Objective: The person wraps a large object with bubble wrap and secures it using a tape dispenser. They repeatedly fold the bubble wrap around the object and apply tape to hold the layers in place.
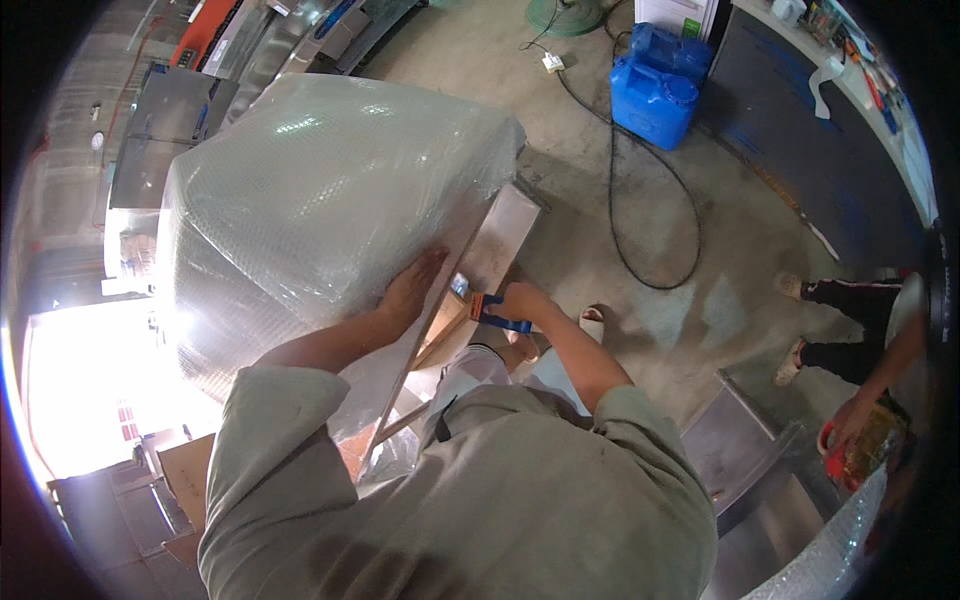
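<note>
— Two hands at work?
— Yes. The left hand [408, 290] lies spread flat on the bubble-wrapped unit [320, 210], near its lower edge.
— The other?
— The right hand [515, 300] is clenched around a blue-handled tape dispenser [488, 310], held against the unit's bare metal edge [495, 245], just beside the left.

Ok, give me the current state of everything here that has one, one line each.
Large bubble-wrapped metal unit: fully wrapped, left hand pressed on it.
Left hand: flat, open on the wrap.
Right hand: closed round a blue-handled tape dispenser.
Blue plastic jerrycans: upright, capped.
Black cable: slack on the floor.
Co-worker's hand: touching a red object.
</note>
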Tool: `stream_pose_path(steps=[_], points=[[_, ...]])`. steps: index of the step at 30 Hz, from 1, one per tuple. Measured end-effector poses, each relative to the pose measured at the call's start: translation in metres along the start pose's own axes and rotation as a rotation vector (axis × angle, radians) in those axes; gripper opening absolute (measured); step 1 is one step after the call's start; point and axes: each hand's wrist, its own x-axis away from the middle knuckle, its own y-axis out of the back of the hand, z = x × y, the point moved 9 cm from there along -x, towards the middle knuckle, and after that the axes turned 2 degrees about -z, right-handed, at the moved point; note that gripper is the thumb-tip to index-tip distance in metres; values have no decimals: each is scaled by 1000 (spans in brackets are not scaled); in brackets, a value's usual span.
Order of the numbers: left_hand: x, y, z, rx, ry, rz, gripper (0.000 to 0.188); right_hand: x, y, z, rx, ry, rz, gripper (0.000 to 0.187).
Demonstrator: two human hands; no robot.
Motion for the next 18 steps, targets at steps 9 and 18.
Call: stream_pose_path(steps=[9,18], points=[[-29,13,-25,866,-291,367,70,137,56,-84,-626,-251,-388,67],[-55,76,89,2825,338,-66,41,152,163,29,-784,353,-493,65]])
